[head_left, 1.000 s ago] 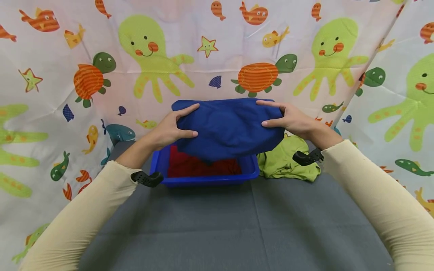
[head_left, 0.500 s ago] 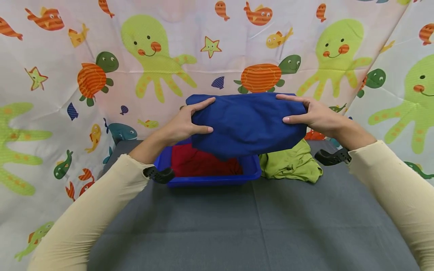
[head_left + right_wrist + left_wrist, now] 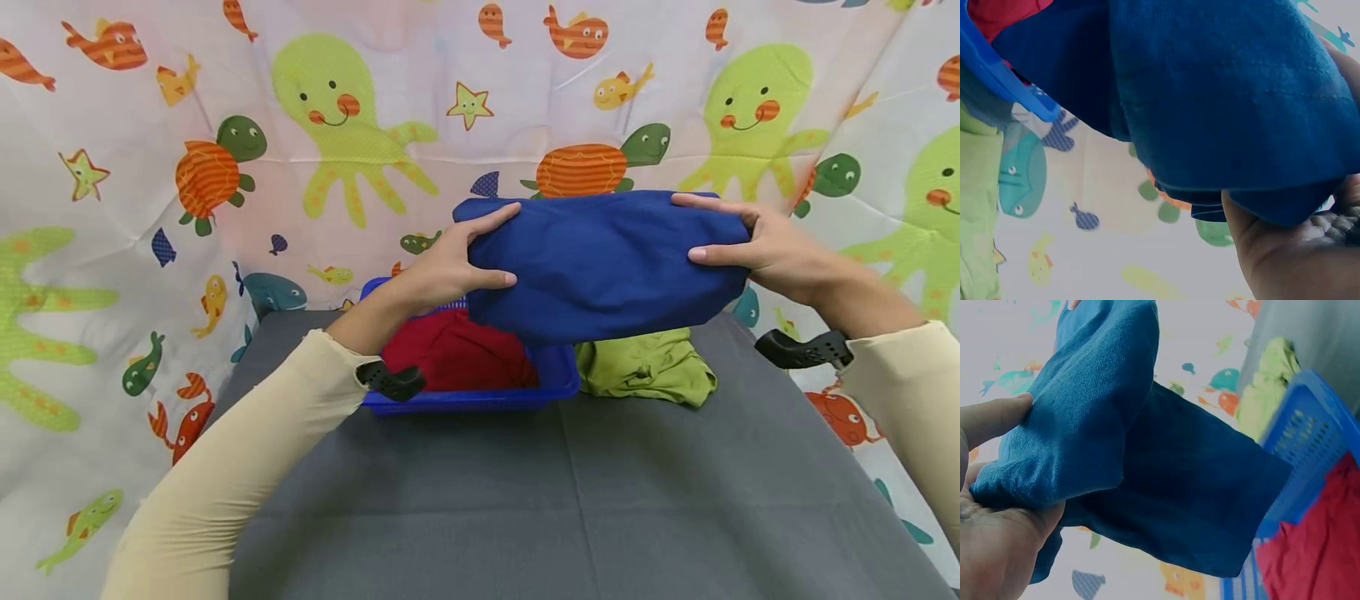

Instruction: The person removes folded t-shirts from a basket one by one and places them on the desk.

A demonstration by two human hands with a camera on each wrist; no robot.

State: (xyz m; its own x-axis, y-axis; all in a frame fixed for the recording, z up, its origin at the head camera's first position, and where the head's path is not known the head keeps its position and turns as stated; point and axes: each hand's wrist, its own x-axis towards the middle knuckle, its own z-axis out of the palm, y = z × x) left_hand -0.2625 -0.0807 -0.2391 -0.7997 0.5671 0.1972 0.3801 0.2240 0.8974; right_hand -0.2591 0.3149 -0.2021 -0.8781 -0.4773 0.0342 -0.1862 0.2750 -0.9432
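Note:
A folded blue garment (image 3: 600, 267) is held up by both hands, stretched sideways between them in the head view. My left hand (image 3: 446, 271) grips its left end, thumb and index finger on the near face. At the other end, my right hand (image 3: 780, 250) pinches it in the same way. The left wrist view has the garment (image 3: 1085, 419) folded over, with a darker flap hanging behind. A stitched hem crosses the garment (image 3: 1229, 94) in the right wrist view. Most of the other fingers are hidden behind the fabric.
Below the garment, a blue plastic basket (image 3: 558, 375) with perforated sides stands on the grey-covered surface (image 3: 465, 500) and contains red cloth (image 3: 480, 354). To its right lies a crumpled lime-green garment (image 3: 648, 367). A sea-animal-print curtain (image 3: 495, 75) surrounds the back and sides.
Both hands have carried the blue garment to the right and slightly up, from over the basket to partly over the green garment. More of the red cloth shows now.

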